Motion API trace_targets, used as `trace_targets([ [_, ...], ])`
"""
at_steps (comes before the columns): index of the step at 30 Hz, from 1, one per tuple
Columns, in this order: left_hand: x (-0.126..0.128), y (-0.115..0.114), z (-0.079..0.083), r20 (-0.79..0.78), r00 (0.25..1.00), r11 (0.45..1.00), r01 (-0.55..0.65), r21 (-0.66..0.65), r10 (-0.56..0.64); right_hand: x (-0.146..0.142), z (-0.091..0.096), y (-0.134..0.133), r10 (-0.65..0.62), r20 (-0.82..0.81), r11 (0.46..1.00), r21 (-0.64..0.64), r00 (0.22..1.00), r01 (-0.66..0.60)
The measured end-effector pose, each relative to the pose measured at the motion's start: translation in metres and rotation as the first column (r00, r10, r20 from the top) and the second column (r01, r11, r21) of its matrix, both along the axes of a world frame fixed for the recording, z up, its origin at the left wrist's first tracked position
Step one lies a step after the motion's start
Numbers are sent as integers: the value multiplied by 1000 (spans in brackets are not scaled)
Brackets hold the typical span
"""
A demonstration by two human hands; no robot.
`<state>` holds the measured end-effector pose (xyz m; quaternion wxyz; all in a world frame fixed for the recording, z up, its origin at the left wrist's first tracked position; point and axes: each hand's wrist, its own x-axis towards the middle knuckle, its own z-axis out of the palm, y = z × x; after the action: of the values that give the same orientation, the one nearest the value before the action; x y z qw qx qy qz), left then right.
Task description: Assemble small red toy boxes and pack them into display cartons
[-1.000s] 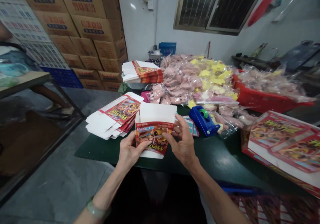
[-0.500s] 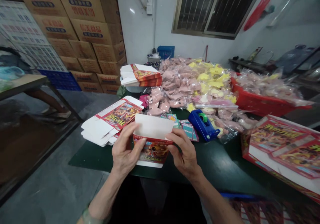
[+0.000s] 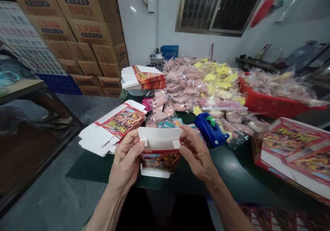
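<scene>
Between my hands is a small red printed carton [image 3: 161, 159], its white top flap raised at the back and another white flap sticking out below. My left hand [image 3: 129, 155] grips its left side, thumb on a white side flap. On the right edge, the thumb and fingers of my right hand [image 3: 197, 150] hold the other side flap. Just behind the carton lie several printed cards [image 3: 167, 123]. A blue tape dispenser [image 3: 210, 129] with a green core stands to the right of them. Flattened cartons [image 3: 113, 127] are fanned in a stack left of my hands.
Another carton stack [image 3: 143, 77] sits farther back. Bagged pink and yellow plush toys [image 3: 190, 83] are heaped across the table [image 3: 219, 176]. A red basin [image 3: 273, 102] holds more bags. A large printed box [image 3: 291, 151] stands at right; brown boxes [image 3: 85, 31] are piled at back left.
The carton's two white side flaps now show folded inward at its opening, under my thumb and fingers. The whole view has shifted slightly.
</scene>
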<state>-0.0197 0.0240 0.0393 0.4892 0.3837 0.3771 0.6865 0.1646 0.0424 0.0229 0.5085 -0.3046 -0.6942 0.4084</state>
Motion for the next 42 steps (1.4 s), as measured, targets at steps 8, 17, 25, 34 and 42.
trace_targets([
  [8,3,13,-20,-66,991,977,-99,187,113,3,-4,7,-111,24,984,144,994,106],
  [17,-7,3,-24,-249,963,943,-16,331,104,2,13,3,-128,50,992,-3,991,128],
  [25,-31,-6,16,-838,536,939,225,262,105,1,19,-1,-92,110,995,54,990,86],
  [34,-37,1,17,-848,519,901,309,303,108,-6,17,-7,-217,111,944,278,970,180],
  [42,-36,-16,4,-836,451,818,320,477,311,-9,11,-20,-264,32,903,359,964,236],
])
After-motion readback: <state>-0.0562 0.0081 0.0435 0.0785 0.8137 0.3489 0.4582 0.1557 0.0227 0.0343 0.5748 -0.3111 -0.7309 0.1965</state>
